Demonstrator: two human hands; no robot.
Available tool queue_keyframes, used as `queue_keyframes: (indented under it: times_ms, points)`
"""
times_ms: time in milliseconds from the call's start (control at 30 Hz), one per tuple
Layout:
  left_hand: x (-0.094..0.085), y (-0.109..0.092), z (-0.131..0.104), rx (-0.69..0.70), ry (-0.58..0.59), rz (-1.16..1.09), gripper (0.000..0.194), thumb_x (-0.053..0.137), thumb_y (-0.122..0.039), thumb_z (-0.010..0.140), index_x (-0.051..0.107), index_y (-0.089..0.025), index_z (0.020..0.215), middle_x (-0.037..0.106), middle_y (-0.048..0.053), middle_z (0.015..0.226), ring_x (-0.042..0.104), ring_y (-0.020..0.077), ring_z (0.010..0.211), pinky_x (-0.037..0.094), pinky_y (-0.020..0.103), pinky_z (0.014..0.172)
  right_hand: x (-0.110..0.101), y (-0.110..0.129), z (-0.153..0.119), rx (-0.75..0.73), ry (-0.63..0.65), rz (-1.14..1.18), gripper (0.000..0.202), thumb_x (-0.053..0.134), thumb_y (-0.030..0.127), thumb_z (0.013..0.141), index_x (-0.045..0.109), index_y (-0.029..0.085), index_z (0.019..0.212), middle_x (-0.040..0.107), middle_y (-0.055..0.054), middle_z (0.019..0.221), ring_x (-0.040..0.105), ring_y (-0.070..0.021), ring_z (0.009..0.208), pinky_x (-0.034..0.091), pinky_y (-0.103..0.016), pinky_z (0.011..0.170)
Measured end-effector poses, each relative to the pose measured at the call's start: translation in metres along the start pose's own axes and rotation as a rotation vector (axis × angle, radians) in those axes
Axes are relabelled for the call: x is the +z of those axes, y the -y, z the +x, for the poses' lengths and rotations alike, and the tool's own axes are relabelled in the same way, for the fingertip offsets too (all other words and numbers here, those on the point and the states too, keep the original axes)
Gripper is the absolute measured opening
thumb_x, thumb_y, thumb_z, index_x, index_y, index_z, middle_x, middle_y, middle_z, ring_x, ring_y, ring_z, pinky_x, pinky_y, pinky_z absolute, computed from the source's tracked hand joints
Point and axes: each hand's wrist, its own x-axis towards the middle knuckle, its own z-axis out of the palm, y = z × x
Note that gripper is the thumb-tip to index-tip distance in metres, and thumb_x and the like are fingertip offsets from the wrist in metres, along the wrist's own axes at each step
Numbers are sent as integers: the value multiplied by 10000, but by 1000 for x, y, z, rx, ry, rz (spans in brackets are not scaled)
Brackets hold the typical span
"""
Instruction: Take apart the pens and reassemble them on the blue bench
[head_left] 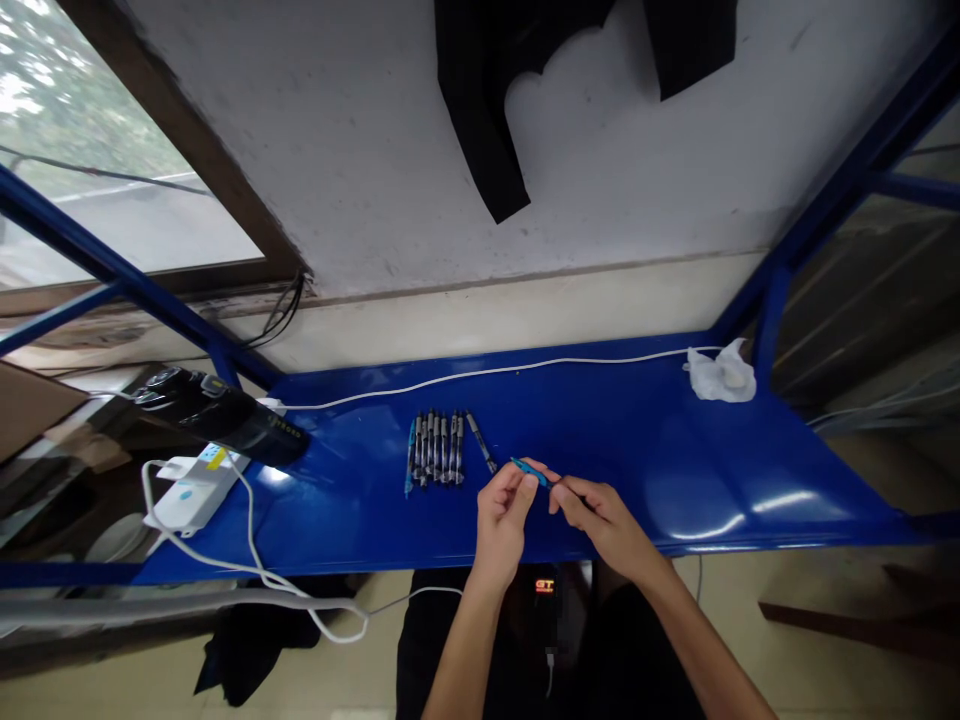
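My left hand [504, 510] is closed on a bright blue pen [529, 471], pinching it between thumb and fingers above the front of the table. Close beside it, my right hand [589, 508] is closed too, its fingertips meeting the pen's right end; whatever sits between those fingers is mostly hidden. To the left lies a row of several dark pens with grey parts [437, 448], side by side, with another blue pen [410, 458] at the row's left edge. One separate grey-and-dark pen [481, 441] lies at a slant between the row and my hands.
A blue table [630, 420] spans the view. At left are a black bottle [225, 412], lying tilted, and a white power strip [196, 490] with looping cables. A white cable [465, 375] runs along the back to a crumpled white plastic bag [722, 374]. A lit device [547, 600] rests below the edge.
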Motion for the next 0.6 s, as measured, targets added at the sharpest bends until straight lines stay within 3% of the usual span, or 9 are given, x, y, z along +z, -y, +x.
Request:
queue_keyframes:
  times_ms: [100,200,267,333,433,500,567,600]
  points:
    - [-1,4,0,-13,-19,-60,304,694,-445,1052,796,-175,1146,823,134,1144,760,265,1055,557,375,982,1,2,1,-15,-13,-11,434,543,557,1115,738,214,933,671,9,755,596,-152,674,456,-258,630]
    - [-1,11,1,-41,-65,-139,358,777,-431,999,780,-196,1270,825,130,1176,754,267,1128,551,392,1050,10,-2,2,-196,-194,-212,316,559,452,1126,775,224,1168,787,-57,1000,703,-194,847,540,-302,800]
    - [-3,14,3,-68,-119,-146,380,869,-396,921,802,-199,1239,831,110,1109,762,247,1062,573,356,986,17,-5,1,-329,-326,-363,295,568,399,1121,783,210,1192,785,-83,962,697,-202,813,535,-321,795]
    - [-5,16,4,-101,-169,-144,346,930,-369,854,839,-185,1131,833,96,1026,765,225,975,584,321,911,21,-5,0,-378,-359,-403,290,574,387,1114,792,196,1129,761,-84,894,668,-195,762,513,-324,758]
    - [-8,15,3,-133,-178,-207,370,974,-380,796,860,-173,1081,847,105,985,770,216,910,585,327,898,24,6,-4,-178,-187,-143,372,550,466,1125,756,192,981,635,-15,733,556,-148,636,451,-288,639]
    - [-9,11,0,-138,-139,-273,447,978,-387,792,847,-180,1166,858,116,1009,771,211,877,583,344,909,26,16,-6,33,-29,131,480,490,558,1133,697,196,896,419,63,592,377,-114,501,363,-264,511]
    - [-7,7,-3,-141,-80,-331,507,945,-385,843,800,-203,1294,856,135,1105,780,223,942,575,354,938,29,21,-8,125,8,274,520,453,603,1132,659,203,872,293,98,557,271,-104,450,302,-257,444]
    - [-6,5,-3,-141,-50,-354,523,917,-384,878,769,-217,1351,844,147,1181,780,236,1019,567,360,967,31,20,-9,102,-35,246,500,468,594,1130,663,202,887,335,92,561,306,-106,452,326,-257,451]
